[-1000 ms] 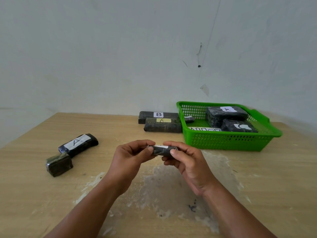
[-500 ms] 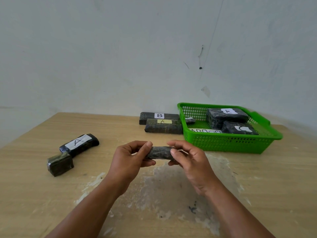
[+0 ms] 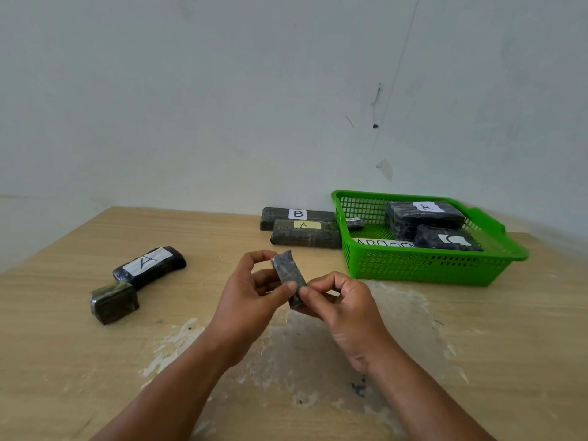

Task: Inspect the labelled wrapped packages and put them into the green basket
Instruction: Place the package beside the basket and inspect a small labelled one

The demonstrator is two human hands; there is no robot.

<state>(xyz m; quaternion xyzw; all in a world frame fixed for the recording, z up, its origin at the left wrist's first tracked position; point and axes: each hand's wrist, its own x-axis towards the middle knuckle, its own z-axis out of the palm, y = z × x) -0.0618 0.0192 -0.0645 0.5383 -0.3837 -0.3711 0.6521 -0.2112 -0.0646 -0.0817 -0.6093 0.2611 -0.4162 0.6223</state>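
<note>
- I see the small wrapped package (image 3: 288, 272), level half a second ago, now tilted on end above the desk (image 3: 95, 361), near centre.
- My left grip (image 3: 251, 294) and right grip (image 3: 346, 303) both pinch it.
- The green basket (image 3: 429, 275), far right, holds an A-labelled package (image 3: 424, 218), a white-labelled package (image 3: 445, 238) and a tiny package (image 3: 354, 222).

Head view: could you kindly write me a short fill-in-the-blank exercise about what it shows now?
1. The left hand and right hand together hold a small dark package above the ____.
2. The mesh basket is coloured ____.
3. The rear package left of the basket is labelled ____.
Missing words: table; green; B.
</note>
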